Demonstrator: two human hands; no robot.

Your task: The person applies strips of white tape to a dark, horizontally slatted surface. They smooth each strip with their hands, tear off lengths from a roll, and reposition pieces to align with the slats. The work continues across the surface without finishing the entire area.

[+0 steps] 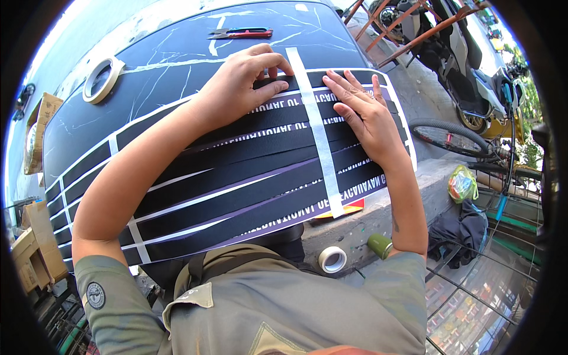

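Black ribbed webbing straps (275,143) lie side by side on a printed sheet (284,227) with purple bands and mirrored-looking white lettering. One pale strip of masking tape (320,142) crosses the straps from top to bottom. My left hand (253,77) touches the topmost strap just left of this tape, thumb and index finger apart, the other fingers curled. To the right of the tape, my right hand (361,106) rests palm down on the straps with its fingers spread. More pale tape strips (138,239) cross the straps on the left, partly behind my left forearm.
Thread snips (242,33) and a masking tape roll (103,80) lie on the dark marble-patterned tabletop (164,49). Another tape roll (333,259) and a green cylindrical container (380,246) sit near the concrete ledge (337,237). Cardboard boxes (44,244) stand left; a bicycle wheel (448,137) and motorcycle (452,49) are right.
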